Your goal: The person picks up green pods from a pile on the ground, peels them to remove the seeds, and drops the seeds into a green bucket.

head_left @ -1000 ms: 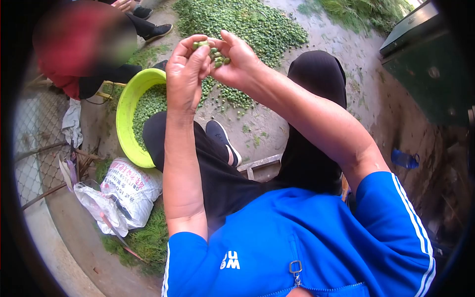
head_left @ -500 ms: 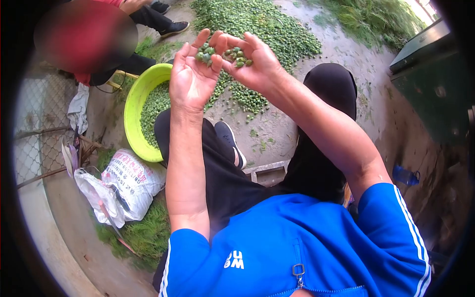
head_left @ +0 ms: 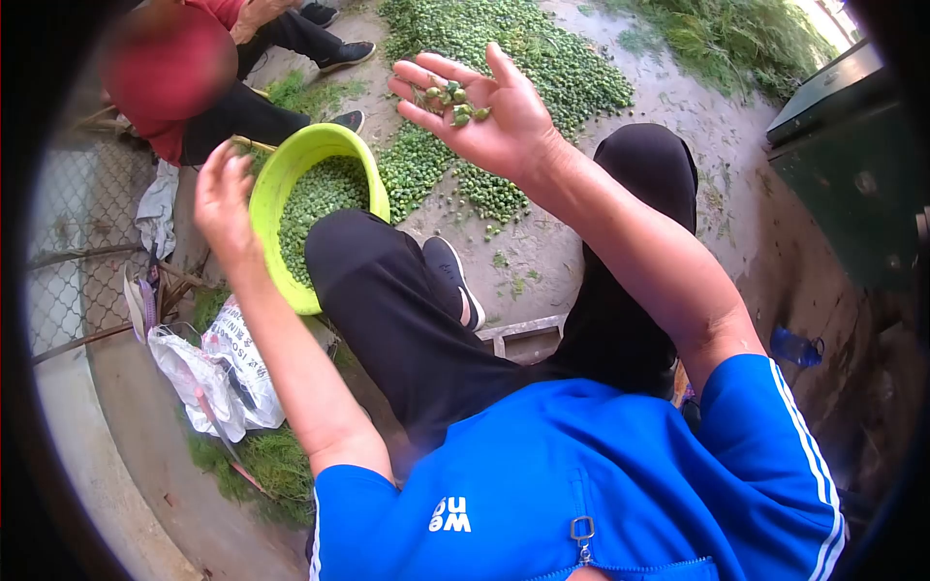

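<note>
**Green seeds cupped in the right palm, left hand at the basin rim**

The right hand is raised palm up, fingers spread wide and slightly curled, and a small cluster of green seeds lies loose on the palm near the base of the fingers. Nothing is pinched; the seeds simply rest there. Below and behind this hand, a broad heap of the same green seeds covers the bare ground.

The left hand is out to the side, just beside the rim of a lime-green plastic basin. Its fingers are loosely bent and partly apart; whether anything lies inside them cannot be told, since the hand is blurred and turned away. The basin is about half filled with green seeds and sits against the person's left knee, clad in black trousers.

A white printed sack lies crumpled on the ground near the basin, beside a wire fence. Another person in a red top sits beyond the basin. A dark green metal box stands at the right edge.
</note>
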A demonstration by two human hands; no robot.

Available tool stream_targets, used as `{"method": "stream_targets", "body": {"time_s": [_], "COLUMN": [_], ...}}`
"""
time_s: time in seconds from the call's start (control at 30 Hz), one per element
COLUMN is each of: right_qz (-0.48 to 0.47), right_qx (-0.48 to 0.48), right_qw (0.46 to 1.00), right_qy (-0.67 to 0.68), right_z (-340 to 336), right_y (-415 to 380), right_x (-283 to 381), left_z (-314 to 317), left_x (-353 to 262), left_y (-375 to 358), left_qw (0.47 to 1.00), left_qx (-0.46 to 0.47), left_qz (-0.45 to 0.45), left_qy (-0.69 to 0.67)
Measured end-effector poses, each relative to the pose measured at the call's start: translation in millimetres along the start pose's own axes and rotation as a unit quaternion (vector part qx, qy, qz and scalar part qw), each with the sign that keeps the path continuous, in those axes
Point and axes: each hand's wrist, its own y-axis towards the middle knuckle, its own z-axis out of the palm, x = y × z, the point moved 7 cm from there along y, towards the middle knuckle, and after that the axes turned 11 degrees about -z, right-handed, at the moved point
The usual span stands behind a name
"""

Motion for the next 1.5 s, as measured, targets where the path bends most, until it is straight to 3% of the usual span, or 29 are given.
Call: {"method": "stream_targets", "body": {"time_s": [0.2, 0.4, 0.53, 0.73, 0.8, 0.83, 0.9, 1.1, 1.17, 1.23, 1.27, 1.3, 1.47, 1.5], "right_qz": [0.004, -0.001, 0.006, 0.029, 0.031, 0.032, 0.048, 0.073, 0.06, 0.036, 0.036, 0.03, 0.03, 0.035], "right_qx": [-0.023, -0.036, -0.072, -0.108, -0.113, -0.112, -0.09, -0.102, -0.098, -0.091, -0.092, -0.092, -0.092, -0.09], "right_qw": [1.0, 0.999, 0.997, 0.993, 0.993, 0.993, 0.994, 0.992, 0.993, 0.995, 0.995, 0.995, 0.994, 0.994], "right_qy": [-0.015, -0.029, -0.031, -0.027, -0.028, -0.028, -0.037, -0.027, -0.02, -0.006, -0.005, -0.027, -0.043, -0.052], "right_z": [-5.0, -10.0, -21.4, -21.5, -27.4, -27.7, -25.6, -25.7, -22.6, -16.9, -15.2, -9.9, -8.9, -10.2], "right_y": [0.0, -1.9, -0.9, -3.6, -0.9, -0.5, -0.6, -5.4, -4.3, -3.8, -4.2, -5.2, -4.8, -4.8], "right_x": [-5.2, -3.0, -7.3, -10.0, -9.1, -8.4, -10.1, -13.7, -12.5, -11.0, -12.1, -12.4, -10.7, -9.6], "left_z": [135.6, 173.3, 179.3, 177.0, 174.4, 170.2, 167.4, 161.6, 161.6, 164.5, 163.8, 164.3, 163.1, 162.3], "left_x": [-30.3, -35.1, -41.2, -26.1, -9.2, -8.6, 2.6, 9.6, 13.1, 16.5, 7.3, -3.5, -2.8, 8.0], "left_y": [-67.5, -85.7, -87.2, -82.9, -74.4, -73.2, -73.0, -71.6, -71.3, -74.5, -76.0, -81.6, -79.6, -73.6], "left_qw": [0.973, 0.954, 0.946, 0.955, 0.964, 0.964, 0.94, 0.915, 0.873, 0.887, 0.941, 0.962, 0.967, 0.952], "left_qx": [0.212, 0.187, 0.172, 0.168, 0.235, 0.234, 0.289, 0.293, 0.343, 0.34, 0.302, 0.254, 0.216, 0.277], "left_qz": [0.067, 0.187, 0.229, 0.196, 0.074, 0.074, -0.037, -0.093, -0.147, -0.149, -0.024, 0.101, 0.131, -0.02], "left_qy": [-0.056, 0.14, 0.154, 0.145, -0.104, -0.105, -0.179, -0.259, -0.315, -0.276, -0.152, -0.023, 0.032, -0.132]}}
